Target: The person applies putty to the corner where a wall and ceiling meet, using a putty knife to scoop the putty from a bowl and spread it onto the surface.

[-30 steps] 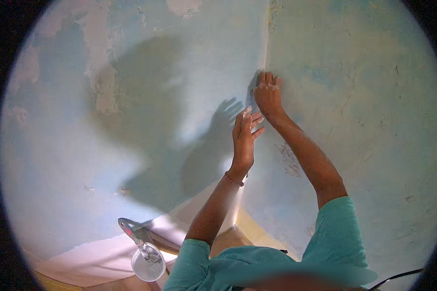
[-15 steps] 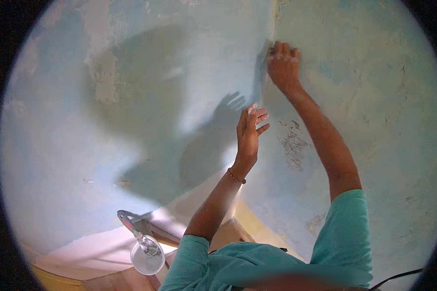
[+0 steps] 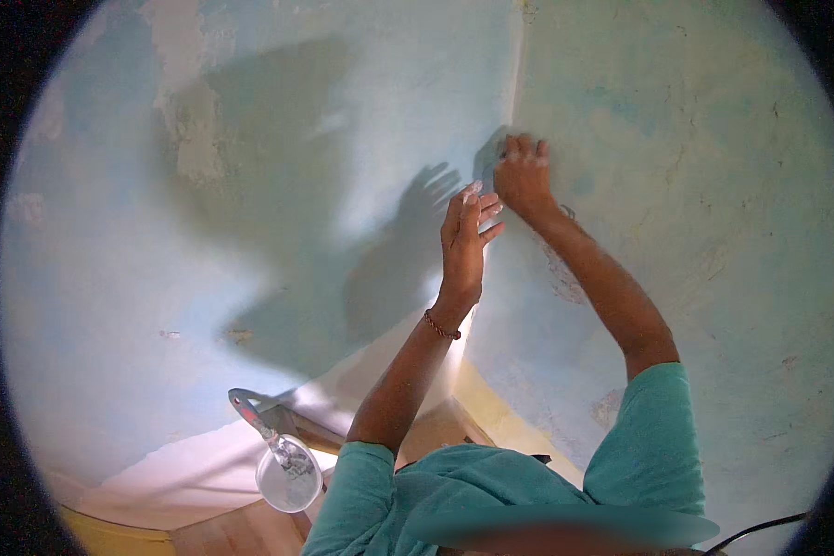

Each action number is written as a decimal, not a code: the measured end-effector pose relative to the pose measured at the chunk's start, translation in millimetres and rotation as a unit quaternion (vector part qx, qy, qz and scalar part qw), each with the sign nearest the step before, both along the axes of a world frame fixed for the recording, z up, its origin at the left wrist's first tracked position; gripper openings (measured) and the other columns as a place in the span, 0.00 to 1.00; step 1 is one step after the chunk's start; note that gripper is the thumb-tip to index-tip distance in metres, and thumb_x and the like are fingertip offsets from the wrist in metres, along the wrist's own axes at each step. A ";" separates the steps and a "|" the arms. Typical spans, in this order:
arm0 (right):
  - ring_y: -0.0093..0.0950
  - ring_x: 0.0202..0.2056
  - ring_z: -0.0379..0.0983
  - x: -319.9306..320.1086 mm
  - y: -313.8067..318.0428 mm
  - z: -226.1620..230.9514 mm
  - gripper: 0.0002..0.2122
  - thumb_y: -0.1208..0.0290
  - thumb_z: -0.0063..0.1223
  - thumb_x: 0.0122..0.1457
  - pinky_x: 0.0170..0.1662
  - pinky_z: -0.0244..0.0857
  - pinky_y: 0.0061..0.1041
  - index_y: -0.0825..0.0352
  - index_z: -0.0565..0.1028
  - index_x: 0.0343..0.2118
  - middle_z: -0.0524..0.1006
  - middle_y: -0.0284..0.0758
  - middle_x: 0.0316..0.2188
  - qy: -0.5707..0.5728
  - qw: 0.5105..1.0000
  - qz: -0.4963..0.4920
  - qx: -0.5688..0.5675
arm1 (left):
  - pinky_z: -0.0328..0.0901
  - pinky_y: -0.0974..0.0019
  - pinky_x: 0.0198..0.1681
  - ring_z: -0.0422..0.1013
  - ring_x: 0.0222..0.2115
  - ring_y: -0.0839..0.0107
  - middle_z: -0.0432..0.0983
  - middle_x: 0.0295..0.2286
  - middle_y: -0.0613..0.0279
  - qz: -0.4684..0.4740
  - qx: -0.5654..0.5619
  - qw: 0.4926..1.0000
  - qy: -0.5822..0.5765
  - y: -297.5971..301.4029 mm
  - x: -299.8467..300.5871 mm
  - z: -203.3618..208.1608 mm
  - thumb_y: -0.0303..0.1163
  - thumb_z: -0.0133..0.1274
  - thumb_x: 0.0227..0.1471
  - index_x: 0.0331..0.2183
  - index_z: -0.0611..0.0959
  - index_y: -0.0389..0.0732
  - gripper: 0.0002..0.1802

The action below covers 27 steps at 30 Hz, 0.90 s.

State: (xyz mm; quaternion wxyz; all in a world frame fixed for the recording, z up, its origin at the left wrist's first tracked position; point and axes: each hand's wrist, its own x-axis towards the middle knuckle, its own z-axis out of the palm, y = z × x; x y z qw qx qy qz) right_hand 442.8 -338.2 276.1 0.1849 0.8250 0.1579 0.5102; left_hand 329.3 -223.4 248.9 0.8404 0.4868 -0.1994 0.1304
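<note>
Right grip (image 3: pixel 524 176) of mine is sitting lower along wall corner (image 3: pixel 517 74) than half second ago. At left, grey-handled scraper (image 3: pixel 269 431) is resting in white cup (image 3: pixel 280 486). My left grip (image 3: pixel 463 241) is hanging released beside corner, white-smeared fingers parting, bracelet (image 3: pixel 441 324) circling wrist. Rightmost, my knuckles are curling at corner; whether they're grasping anything, I'm not seeing.

Patchy blue walls (image 3: pixel 658 269) meeting in a corner (image 3: pixel 516 69) show an indoor room.
</note>
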 end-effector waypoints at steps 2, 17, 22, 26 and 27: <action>0.33 0.36 0.62 4.3 -2.0 29.6 0.07 0.72 0.46 0.40 0.37 0.53 0.39 0.66 0.74 0.23 0.68 0.37 0.31 -0.074 0.995 0.020 0.062 | 0.60 0.61 0.43 0.63 0.41 0.64 0.64 0.39 0.51 0.014 0.007 1.000 0.011 0.5 -1.6 2.7 0.48 0.36 0.52 0.45 0.63 0.37 0.27; 0.34 0.44 0.57 21.1 8.2 -71.9 0.16 0.63 0.43 0.46 0.45 0.50 0.42 0.69 0.72 0.34 0.65 0.40 0.42 0.088 0.993 -0.076 -0.005 | 0.61 0.61 0.41 0.64 0.40 0.64 0.66 0.37 0.53 0.038 -0.015 0.998 0.054 16.1 8.1 -20.4 0.46 0.37 0.51 0.44 0.64 0.36 0.25; 0.36 0.44 0.57 5.9 5.9 -143.5 0.13 0.66 0.44 0.45 0.45 0.50 0.42 0.69 0.74 0.30 0.65 0.39 0.41 0.159 0.981 -0.095 -0.064 | 0.61 0.60 0.41 0.64 0.40 0.64 0.66 0.37 0.53 0.041 -0.001 0.997 0.063 26.4 -3.8 -28.3 0.46 0.38 0.51 0.44 0.65 0.36 0.26; 0.35 0.40 0.60 -12.6 7.3 -165.6 0.14 0.69 0.45 0.43 0.44 0.51 0.40 0.70 0.73 0.32 0.67 0.43 0.36 0.173 0.983 -0.051 -0.030 | 0.62 0.61 0.41 0.64 0.39 0.65 0.66 0.37 0.54 0.052 0.006 0.997 0.056 37.8 -4.2 -30.2 0.46 0.38 0.51 0.44 0.65 0.37 0.24; 0.34 0.37 0.63 -18.4 8.9 -164.6 0.14 0.70 0.44 0.43 0.42 0.53 0.39 0.71 0.71 0.34 0.68 0.43 0.35 0.173 0.983 -0.051 -0.016 | 0.62 0.61 0.41 0.64 0.39 0.65 0.66 0.38 0.54 0.053 0.010 0.997 0.054 41.1 -4.3 -30.7 0.45 0.38 0.51 0.44 0.65 0.37 0.24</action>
